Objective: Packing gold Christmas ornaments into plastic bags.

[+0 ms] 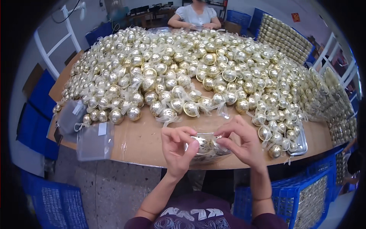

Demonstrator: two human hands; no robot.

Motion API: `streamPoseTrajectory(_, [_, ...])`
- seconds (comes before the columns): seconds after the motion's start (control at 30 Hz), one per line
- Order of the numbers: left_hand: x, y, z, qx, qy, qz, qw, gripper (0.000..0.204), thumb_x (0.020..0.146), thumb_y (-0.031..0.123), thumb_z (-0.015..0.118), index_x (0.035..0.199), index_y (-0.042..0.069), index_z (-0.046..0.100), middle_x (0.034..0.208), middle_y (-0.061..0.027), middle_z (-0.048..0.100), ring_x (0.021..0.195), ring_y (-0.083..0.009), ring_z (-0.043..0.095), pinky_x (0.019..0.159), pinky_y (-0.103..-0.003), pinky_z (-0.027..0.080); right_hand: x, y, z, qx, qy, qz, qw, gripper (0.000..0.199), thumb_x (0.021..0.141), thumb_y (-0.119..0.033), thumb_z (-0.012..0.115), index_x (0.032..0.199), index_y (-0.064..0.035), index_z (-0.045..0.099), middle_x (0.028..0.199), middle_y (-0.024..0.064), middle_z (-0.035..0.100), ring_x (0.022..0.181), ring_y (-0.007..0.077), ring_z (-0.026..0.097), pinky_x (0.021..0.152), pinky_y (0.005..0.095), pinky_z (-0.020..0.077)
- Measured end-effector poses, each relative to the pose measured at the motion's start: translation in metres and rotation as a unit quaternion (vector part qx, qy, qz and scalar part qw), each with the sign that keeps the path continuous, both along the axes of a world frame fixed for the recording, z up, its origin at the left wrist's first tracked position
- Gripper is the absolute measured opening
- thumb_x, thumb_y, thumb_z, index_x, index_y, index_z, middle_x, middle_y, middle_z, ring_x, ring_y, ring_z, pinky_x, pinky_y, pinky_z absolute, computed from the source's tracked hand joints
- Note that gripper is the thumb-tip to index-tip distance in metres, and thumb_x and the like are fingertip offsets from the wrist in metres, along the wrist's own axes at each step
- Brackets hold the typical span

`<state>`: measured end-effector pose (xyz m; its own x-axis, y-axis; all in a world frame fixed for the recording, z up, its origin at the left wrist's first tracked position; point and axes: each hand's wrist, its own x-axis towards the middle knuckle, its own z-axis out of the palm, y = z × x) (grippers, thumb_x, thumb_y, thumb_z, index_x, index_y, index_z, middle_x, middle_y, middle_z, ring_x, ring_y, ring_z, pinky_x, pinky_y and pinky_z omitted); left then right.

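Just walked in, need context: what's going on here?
A person has the left grip and right grip at the top of a clear pack with gold balls inside, by the near edge of the table. How firmly they pinch is unclear. A heap of balls covers most of the table; clear bags lie left. Another person is opposite.

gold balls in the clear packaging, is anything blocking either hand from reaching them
Nothing visible does: the left hand and right hand are both right at the gold balls and the clear packaging. The heap of balls lies beyond and to the right, not between.
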<state>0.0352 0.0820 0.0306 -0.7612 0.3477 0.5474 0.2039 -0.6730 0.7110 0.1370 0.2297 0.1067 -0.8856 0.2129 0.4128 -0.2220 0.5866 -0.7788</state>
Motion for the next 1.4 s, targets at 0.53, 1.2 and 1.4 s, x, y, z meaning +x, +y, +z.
streamPoseTrajectory(0.53, [-0.001, 0.003, 0.001, 0.038, -0.029, -0.008, 0.999, 0.043, 0.08, -0.007, 0.063, 0.095, 0.01, 0.027, 0.082, -0.0075, 0.058, 0.097, -0.0216, 0.053, 0.094, -0.039, 0.038, -0.005, -0.004, 0.034, 0.124, -0.09, 0.019, 0.988, 0.022, 0.072, -0.009, 0.078, 0.092, -0.0036, 0.07, 0.08, 0.0056, 0.064, 0.072, 0.015, 0.062, 0.063, 0.0283, 0.0483])
streamPoseTrajectory(1.2, [0.002, -0.004, 0.004, -0.011, 0.043, -0.039, 0.998, 0.042, 0.079, -0.005, 0.062, 0.105, 0.007, 0.031, 0.098, -0.0105, 0.055, 0.098, -0.0195, 0.053, 0.096, -0.037, 0.039, -0.008, 0.007, 0.006, 0.075, -0.05, 0.033, 0.995, 0.016, 0.075, -0.008, 0.077, 0.088, -0.0042, 0.07, 0.09, 0.0029, 0.058, 0.086, 0.0164, 0.056, 0.076, 0.0285, 0.0459])
streamPoseTrajectory(1.4, [0.001, -0.016, 0.036, -0.19, 0.013, -0.057, 0.98, 0.05, 0.083, -0.001, 0.057, 0.126, 0.004, 0.033, 0.11, -0.0128, 0.051, 0.103, -0.0175, 0.052, 0.094, -0.031, 0.041, 0.0, 0.0, -0.012, -0.232, -0.143, -0.047, 0.961, 0.015, 0.087, -0.015, 0.068, 0.093, -0.0024, 0.061, 0.088, -0.0005, 0.055, 0.068, 0.0018, 0.049, 0.056, 0.0165, 0.0355])
